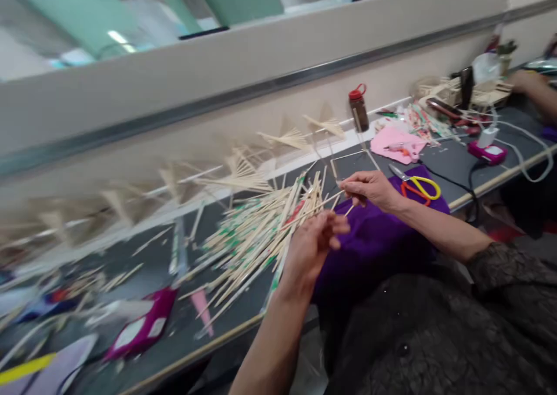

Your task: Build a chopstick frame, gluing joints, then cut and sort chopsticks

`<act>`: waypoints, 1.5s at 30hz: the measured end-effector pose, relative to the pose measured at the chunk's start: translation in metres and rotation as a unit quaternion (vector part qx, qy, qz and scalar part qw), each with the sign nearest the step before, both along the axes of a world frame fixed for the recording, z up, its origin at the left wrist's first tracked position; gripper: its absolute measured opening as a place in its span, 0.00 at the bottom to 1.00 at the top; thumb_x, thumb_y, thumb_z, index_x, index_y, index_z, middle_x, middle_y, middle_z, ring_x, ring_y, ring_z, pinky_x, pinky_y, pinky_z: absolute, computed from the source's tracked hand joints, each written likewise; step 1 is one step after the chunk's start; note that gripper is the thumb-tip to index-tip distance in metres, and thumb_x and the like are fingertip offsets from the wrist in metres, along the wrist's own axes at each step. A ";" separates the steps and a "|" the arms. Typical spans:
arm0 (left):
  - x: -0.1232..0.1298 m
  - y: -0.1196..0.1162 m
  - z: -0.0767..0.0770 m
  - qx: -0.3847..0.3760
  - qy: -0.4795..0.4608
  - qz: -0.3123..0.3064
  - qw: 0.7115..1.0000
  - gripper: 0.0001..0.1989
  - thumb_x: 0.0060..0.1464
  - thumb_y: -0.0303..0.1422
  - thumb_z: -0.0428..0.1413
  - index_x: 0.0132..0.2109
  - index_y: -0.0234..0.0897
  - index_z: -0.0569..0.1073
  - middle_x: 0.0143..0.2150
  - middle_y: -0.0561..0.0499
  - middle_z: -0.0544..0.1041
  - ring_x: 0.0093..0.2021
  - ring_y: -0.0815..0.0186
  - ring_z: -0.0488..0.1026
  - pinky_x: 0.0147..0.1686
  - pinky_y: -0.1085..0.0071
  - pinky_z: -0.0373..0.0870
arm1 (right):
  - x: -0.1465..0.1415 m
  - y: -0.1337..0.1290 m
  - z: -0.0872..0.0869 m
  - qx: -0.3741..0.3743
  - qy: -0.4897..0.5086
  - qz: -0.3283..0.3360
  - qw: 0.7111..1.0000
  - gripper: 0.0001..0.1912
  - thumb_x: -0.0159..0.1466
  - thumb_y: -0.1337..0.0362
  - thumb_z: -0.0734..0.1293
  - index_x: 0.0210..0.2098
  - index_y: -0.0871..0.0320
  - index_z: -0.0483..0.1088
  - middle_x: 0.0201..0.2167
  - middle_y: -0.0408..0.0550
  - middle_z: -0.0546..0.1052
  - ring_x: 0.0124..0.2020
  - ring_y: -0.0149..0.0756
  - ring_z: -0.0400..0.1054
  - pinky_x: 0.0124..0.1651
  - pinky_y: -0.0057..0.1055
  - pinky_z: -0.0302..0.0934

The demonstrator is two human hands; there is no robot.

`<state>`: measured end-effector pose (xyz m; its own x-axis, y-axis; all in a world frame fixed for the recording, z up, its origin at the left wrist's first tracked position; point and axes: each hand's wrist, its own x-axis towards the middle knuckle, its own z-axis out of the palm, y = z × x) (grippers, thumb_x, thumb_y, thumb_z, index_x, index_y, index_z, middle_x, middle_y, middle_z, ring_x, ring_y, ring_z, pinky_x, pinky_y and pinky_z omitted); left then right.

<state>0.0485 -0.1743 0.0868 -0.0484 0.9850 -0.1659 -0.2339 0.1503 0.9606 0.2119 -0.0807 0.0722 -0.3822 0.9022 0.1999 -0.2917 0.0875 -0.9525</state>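
My right hand (369, 191) is closed in a pinch on thin wooden sticks. One upright stick (334, 170) rises from its fingertips, and others seem joined to it in a loose frame. My left hand (310, 245) is just left of and below it, its fingers apart and blurred by motion, with nothing visible in them. Beside the left hand lies a large heap of wooden sticks (256, 227), some in paper wrappers with green and red print. Purple cloth (369, 244) lies under and in front of my hands. Scissors (420, 187) with yellow and orange handles rest on it.
Several fan-shaped stick structures (243, 174) stand along the wall. A brown bottle (358, 109) with a red lid stands behind, near pink paper (394, 142). Magenta boxes (145, 325) and cables lie left and right. Another person's hand (533, 90) is at far right.
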 end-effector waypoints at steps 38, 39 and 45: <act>0.049 0.098 -0.047 -0.059 -0.029 -0.145 0.987 0.12 0.45 0.31 0.67 0.38 0.31 0.79 0.21 0.55 0.71 0.14 0.79 0.58 0.12 0.82 0.46 | 0.141 -0.028 -0.029 0.161 -0.765 -0.168 0.600 0.25 0.66 0.48 0.61 0.53 0.59 0.71 0.49 0.60 0.74 0.48 0.48 0.71 0.39 0.33 0.61; 0.050 0.103 -0.050 -0.077 -0.026 -0.144 0.986 0.09 0.47 0.30 0.66 0.36 0.30 0.78 0.21 0.54 0.71 0.14 0.78 0.60 0.11 0.82 0.49 | 0.143 -0.027 -0.029 0.154 -0.775 -0.156 0.593 0.26 0.66 0.48 0.61 0.55 0.59 0.69 0.49 0.60 0.75 0.47 0.48 0.71 0.39 0.33 0.61; 0.042 0.108 -0.059 -0.101 -0.047 -0.146 0.983 0.04 0.51 0.25 0.62 0.36 0.29 0.77 0.25 0.50 0.76 0.20 0.73 0.72 0.15 0.82 0.62 | 0.144 -0.006 -0.022 0.129 -0.779 -0.117 0.602 0.25 0.63 0.58 0.63 0.58 0.61 0.66 0.45 0.58 0.78 0.44 0.48 0.74 0.36 0.32 0.59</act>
<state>0.0903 -0.0660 0.0277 0.2571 0.9005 -0.3506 -0.2378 0.4106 0.8802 0.3561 -0.0867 0.0503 -0.1546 0.9837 -0.0920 0.9879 0.1553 0.0007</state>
